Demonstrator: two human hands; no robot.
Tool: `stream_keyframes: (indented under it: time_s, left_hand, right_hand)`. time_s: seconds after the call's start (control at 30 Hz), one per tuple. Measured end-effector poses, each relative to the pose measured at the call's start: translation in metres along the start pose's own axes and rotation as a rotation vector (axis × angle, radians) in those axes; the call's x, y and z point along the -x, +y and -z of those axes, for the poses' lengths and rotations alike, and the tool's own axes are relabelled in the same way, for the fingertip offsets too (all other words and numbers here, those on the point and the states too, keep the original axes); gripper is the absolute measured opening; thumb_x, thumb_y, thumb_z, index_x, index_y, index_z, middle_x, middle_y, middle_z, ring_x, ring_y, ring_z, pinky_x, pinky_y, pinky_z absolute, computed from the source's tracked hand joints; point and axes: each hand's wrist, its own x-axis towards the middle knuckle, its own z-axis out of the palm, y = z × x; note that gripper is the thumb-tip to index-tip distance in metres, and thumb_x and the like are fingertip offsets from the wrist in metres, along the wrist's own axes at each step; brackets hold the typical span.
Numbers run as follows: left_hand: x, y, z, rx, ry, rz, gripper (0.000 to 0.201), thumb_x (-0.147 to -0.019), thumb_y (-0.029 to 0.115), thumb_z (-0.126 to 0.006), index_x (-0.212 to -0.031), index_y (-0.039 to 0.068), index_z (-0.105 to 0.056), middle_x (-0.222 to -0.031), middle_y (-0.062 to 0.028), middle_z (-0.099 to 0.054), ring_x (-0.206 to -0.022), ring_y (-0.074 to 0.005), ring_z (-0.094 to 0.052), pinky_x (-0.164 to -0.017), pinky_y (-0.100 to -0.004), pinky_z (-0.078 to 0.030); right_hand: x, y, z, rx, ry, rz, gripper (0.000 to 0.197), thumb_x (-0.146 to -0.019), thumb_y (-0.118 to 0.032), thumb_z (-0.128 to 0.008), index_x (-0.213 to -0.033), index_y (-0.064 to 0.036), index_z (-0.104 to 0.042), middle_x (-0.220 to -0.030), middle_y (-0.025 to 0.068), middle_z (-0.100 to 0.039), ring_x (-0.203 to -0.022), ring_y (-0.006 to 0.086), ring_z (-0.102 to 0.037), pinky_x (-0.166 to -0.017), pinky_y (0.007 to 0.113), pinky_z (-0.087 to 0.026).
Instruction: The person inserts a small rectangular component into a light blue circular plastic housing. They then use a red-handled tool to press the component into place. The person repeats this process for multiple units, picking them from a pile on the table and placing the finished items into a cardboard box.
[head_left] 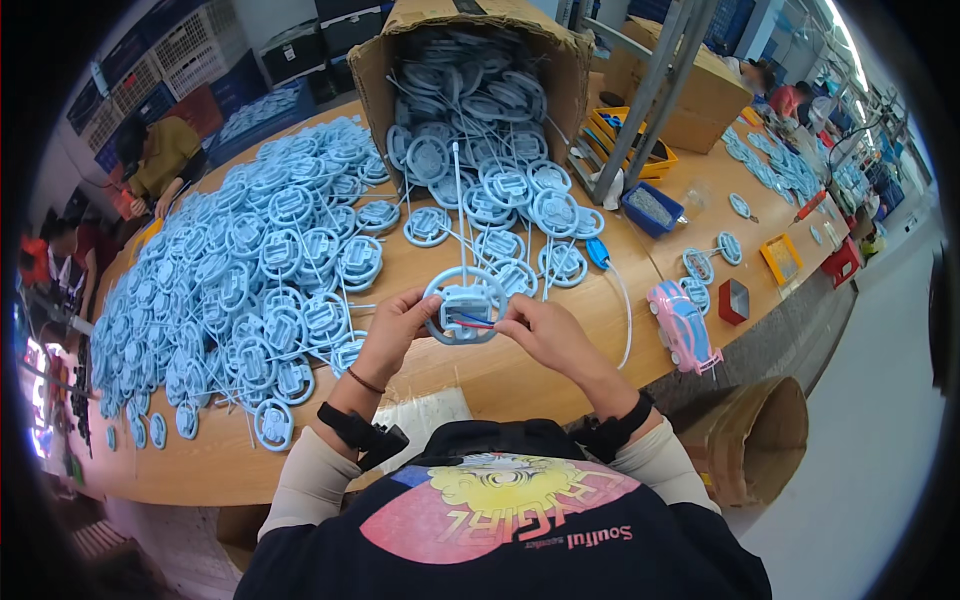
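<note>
Above the table's near edge I hold up a light-blue toy steering wheel [465, 296], with a long pale rod standing up from its top. My left hand [400, 322] is closed on the wheel's left rim. Thin red and blue wires [474, 323] cross the lower part of the wheel. Their right ends run to my right hand [538, 325], whose thumb and fingers pinch them beside the right rim. The fingertips partly hide what lies between them. More wheels of the same kind [323, 312] lie close to my left hand.
A large heap of wheels [215, 270] covers the table's left side. Behind, a cardboard box [375, 85] on its side spills more. Rightward are a blue plug [597, 250] with white cable, a pink toy car [683, 328], a blue bin [650, 210] and a metal post [650, 100]. People work nearby.
</note>
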Motion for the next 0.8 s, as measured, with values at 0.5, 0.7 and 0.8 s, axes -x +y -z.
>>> stream_keyframes:
  time_s: [0.5,0.7,0.8]
  left_hand:
    - [0.002,-0.018,-0.003,0.336,-0.168,0.098,0.039,-0.089,0.033,-0.046,-0.111,0.001,-0.049,-0.103,-0.0089,-0.058,-0.092,-0.0182,-0.057,-0.083,-0.0335,-0.045]
    - [0.000,-0.031,0.003,0.344,-0.154,0.089,0.041,-0.090,0.036,-0.042,-0.111,0.001,-0.049,-0.102,-0.0082,-0.058,-0.093,-0.0180,-0.056,-0.085,-0.0333,-0.043]
    - [-0.003,-0.031,0.022,0.079,-0.105,0.069,0.041,-0.092,0.034,-0.039,-0.112,-0.001,-0.048,-0.101,-0.0086,-0.058,-0.089,-0.0183,-0.056,-0.082,-0.0313,-0.044]
  right_hand:
    - [0.005,0.012,-0.019,-0.171,0.025,0.020,0.021,-0.078,-0.023,-0.061,-0.077,-0.0035,-0.054,-0.065,0.0094,-0.058,-0.058,0.0215,-0.055,-0.054,0.031,-0.042]
    - [0.005,0.008,-0.027,-0.182,-0.012,-0.040,0.023,-0.076,-0.025,-0.061,-0.074,-0.0032,-0.053,-0.067,0.0124,-0.058,-0.063,0.0269,-0.057,-0.056,0.035,-0.043]
    - [0.008,0.007,-0.032,-0.174,-0.024,-0.072,0.022,-0.076,-0.024,-0.061,-0.075,-0.0029,-0.053,-0.069,0.0125,-0.058,-0.062,0.0263,-0.056,-0.057,0.034,-0.042]
